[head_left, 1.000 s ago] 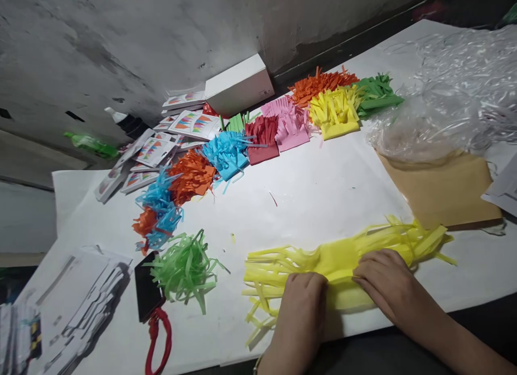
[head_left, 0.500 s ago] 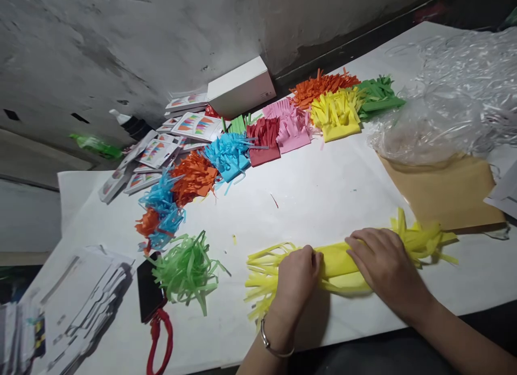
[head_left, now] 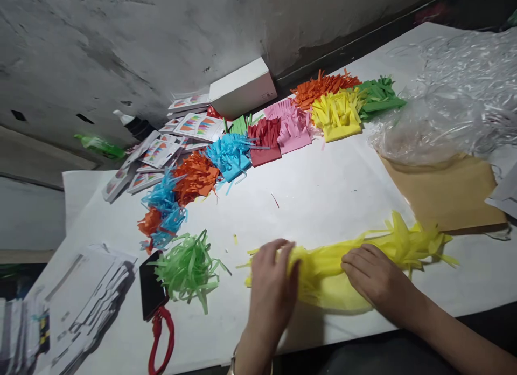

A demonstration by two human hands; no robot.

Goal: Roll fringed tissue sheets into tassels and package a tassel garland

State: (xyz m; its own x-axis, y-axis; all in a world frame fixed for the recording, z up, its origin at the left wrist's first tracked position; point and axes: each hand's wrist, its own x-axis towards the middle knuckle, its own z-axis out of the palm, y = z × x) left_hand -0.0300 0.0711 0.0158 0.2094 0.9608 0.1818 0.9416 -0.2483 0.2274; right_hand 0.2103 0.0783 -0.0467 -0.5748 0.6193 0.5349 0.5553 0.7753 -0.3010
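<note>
A length of yellow tissue paper (head_left: 339, 294), cut into fringe at both ends, lies crosswise near the table's front. My left hand (head_left: 272, 289) is over its left fringe, with thumb and fingers apart and slightly blurred. Strips bunch up beside that thumb. My right hand (head_left: 382, 283) has its fingers curled together on the gathered middle of the paper, gripping it. The right fringe (head_left: 420, 243) spreads out beyond that hand, and part of the left fringe is hidden behind my left hand.
Folded fringed bundles in several colours, including a red one (head_left: 264, 146), curve along the back. Green shredded strips (head_left: 188, 270) partly cover a phone (head_left: 151, 289). Clear plastic (head_left: 436, 122) lies on a brown envelope (head_left: 448, 194). A white box (head_left: 242, 89) stands by the wall.
My left hand has moved left and loosened its fingers over the fringe. The yellow paper's middle looks more bunched, and its lower layer has spread toward me. My right hand has barely moved.
</note>
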